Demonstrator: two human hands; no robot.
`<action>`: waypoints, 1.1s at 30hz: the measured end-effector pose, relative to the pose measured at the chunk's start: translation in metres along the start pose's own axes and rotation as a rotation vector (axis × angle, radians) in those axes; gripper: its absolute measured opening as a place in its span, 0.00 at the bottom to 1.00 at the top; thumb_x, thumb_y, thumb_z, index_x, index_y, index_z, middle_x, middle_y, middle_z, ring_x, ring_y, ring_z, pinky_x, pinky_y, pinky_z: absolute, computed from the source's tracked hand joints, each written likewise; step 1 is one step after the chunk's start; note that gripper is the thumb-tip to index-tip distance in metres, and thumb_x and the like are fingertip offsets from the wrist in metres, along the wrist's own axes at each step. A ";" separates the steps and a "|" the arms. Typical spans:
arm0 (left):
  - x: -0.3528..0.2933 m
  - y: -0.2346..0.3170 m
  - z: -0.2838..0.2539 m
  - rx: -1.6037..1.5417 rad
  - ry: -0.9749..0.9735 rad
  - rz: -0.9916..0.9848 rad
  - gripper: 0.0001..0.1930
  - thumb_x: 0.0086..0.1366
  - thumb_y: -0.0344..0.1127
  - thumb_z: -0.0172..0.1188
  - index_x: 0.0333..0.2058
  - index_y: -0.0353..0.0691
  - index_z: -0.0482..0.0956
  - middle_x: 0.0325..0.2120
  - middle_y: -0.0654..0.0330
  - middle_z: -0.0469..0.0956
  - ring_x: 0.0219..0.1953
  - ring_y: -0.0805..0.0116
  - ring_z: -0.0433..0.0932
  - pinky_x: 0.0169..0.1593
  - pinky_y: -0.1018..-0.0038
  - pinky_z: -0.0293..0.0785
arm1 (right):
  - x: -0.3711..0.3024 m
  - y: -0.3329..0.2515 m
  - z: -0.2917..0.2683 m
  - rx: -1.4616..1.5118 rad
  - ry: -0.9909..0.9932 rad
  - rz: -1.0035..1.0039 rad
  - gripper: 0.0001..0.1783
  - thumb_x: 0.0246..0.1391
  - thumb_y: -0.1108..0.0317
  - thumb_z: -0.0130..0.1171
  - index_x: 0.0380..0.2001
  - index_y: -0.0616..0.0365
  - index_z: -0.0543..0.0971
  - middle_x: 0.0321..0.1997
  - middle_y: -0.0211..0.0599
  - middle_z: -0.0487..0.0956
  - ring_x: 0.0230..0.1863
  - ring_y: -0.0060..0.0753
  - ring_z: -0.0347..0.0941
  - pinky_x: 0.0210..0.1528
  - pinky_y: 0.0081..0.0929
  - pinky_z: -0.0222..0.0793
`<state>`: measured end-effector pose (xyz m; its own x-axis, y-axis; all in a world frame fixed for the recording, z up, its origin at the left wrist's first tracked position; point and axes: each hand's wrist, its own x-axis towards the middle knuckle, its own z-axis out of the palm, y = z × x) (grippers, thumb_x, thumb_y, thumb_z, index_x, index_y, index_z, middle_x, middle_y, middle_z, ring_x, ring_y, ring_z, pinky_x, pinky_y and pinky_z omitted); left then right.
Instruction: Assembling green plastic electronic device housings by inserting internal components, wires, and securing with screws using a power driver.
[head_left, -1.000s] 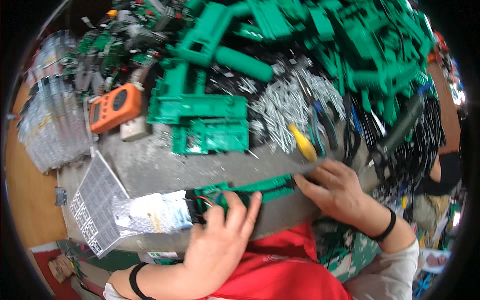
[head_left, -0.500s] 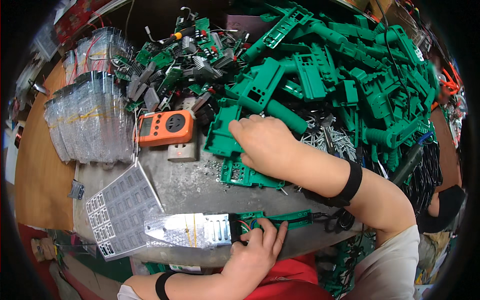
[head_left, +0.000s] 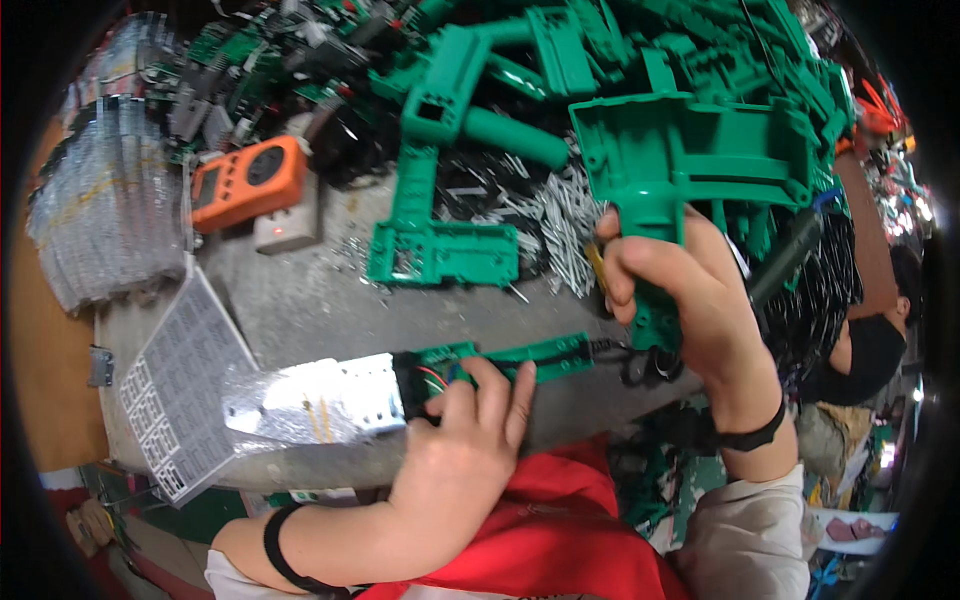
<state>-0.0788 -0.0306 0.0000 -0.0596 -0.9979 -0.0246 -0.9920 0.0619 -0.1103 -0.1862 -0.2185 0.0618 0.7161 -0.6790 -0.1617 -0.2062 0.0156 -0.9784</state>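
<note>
Moved since half a second ago: my right hand (head_left: 690,280), then down over the green shells on the bench, is now raised to the right with a green shell half (head_left: 640,150).
Right grip: fingers closed around the lifted half's handle part, its hollow side in view.
Left hand: my left hand (head_left: 460,440) lies over the lower shell (head_left: 560,358) with fingers spread — I cannot tell whether the thumb pinches it.
Lower shell: lying on the bench (head_left: 320,315) in front of me, a black cord (head_left: 608,348) at its right end.
Silver part: a shiny metal sleeve (head_left: 350,400), partly in clear wrap, joins its left end — red and green wires (head_left: 432,378) show between.
Nearby: a label sheet (head_left: 190,385) under the wrap, long screws (head_left: 565,230) heaped beyond, an orange meter (head_left: 250,183) far left.
</note>
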 end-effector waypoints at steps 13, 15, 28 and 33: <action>0.003 0.004 -0.002 0.029 -0.018 -0.018 0.30 0.59 0.32 0.53 0.63 0.47 0.70 0.48 0.49 0.71 0.36 0.63 0.71 0.25 0.78 0.74 | -0.049 0.070 0.013 0.134 0.271 -0.274 0.13 0.54 0.77 0.60 0.44 0.63 0.76 0.38 0.30 0.76 0.42 0.22 0.72 0.47 0.23 0.70; 0.002 0.005 -0.002 0.007 -0.066 -0.026 0.33 0.58 0.33 0.53 0.65 0.45 0.66 0.50 0.45 0.71 0.39 0.61 0.73 0.26 0.76 0.76 | -0.047 0.070 0.016 0.099 0.245 -0.295 0.13 0.53 0.78 0.60 0.44 0.63 0.76 0.39 0.30 0.76 0.43 0.21 0.72 0.47 0.23 0.69; -0.014 -0.001 0.005 -0.039 -0.033 -0.024 0.23 0.58 0.35 0.54 0.53 0.39 0.77 0.51 0.48 0.73 0.32 0.61 0.70 0.24 0.79 0.65 | -0.022 0.073 0.039 -0.640 -0.062 -0.601 0.21 0.42 0.79 0.63 0.44 0.63 0.73 0.38 0.47 0.72 0.39 0.50 0.68 0.41 0.35 0.66; -0.064 -0.038 0.008 -0.690 0.456 -0.098 0.26 0.44 0.33 0.70 0.45 0.34 0.77 0.44 0.49 0.78 0.42 0.56 0.79 0.43 0.66 0.78 | -0.025 0.082 0.039 -0.593 -0.164 -0.519 0.26 0.40 0.79 0.66 0.47 0.63 0.73 0.44 0.48 0.74 0.47 0.53 0.72 0.50 0.37 0.69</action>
<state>-0.0366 0.0307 -0.0021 0.1385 -0.9169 0.3744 -0.8316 0.0976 0.5467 -0.1949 -0.1715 -0.0192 0.8972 -0.3754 0.2327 -0.1070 -0.6959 -0.7101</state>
